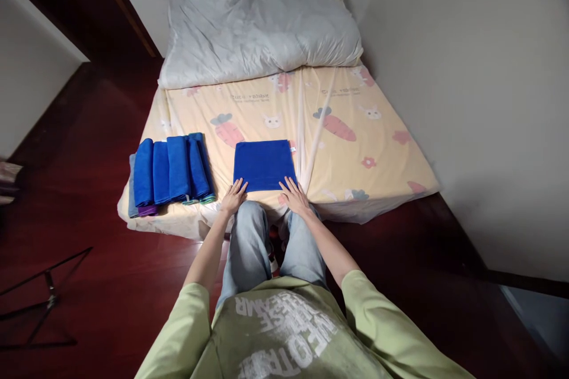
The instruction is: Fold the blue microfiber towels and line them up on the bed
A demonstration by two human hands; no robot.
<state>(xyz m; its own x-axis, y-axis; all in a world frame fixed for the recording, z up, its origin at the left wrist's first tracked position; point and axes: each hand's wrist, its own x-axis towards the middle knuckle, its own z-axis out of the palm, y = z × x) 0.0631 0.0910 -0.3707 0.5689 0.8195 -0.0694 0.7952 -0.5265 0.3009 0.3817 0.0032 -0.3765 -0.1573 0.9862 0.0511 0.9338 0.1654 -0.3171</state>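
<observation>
A blue towel (264,164) lies flat in a rectangle near the front edge of the bed, with a small white tag at its right side. My left hand (233,195) rests on its near left corner, fingers spread. On the near right corner lies my right hand (293,195), its fingers also apart. Neither hand grips the cloth. To the left, several folded blue towels (178,166) lie side by side in a pile. Purple (147,211), grey-blue and green edges of other cloths show beneath them.
The bed (377,160) has a yellow sheet printed with carrots and rabbits. A bulky white quilt (262,29) lies across its head end. A wall (480,100) runs along the right side. On the floor at lower left stands a thin black metal stand (48,296).
</observation>
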